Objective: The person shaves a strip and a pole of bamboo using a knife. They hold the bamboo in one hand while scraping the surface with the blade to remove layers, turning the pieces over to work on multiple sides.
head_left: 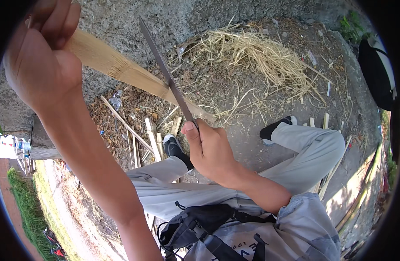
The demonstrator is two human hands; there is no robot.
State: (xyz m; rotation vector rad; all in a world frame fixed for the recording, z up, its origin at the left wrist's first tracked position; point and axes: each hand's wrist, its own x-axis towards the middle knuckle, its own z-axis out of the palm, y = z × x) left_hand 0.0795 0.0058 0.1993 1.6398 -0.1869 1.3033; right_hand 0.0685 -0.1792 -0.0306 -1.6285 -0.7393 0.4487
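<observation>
littering the ground (248, 150) beyond the knife (167, 74) are shavings (267, 56) and sticks (152, 134).

Ground (248, 150) is stretching below the right fingers (217, 132) | pale shavings (269, 58) are lying heaped beyond them, rightward | wooden strips (153, 138) are lying to their left | brown litter (193, 79) is spreading beyond them

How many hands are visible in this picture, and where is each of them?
2. The left hand is at the upper left, holding the wooden strip; the right hand is near the centre, gripping the knife. No hand seems hidden.
</observation>
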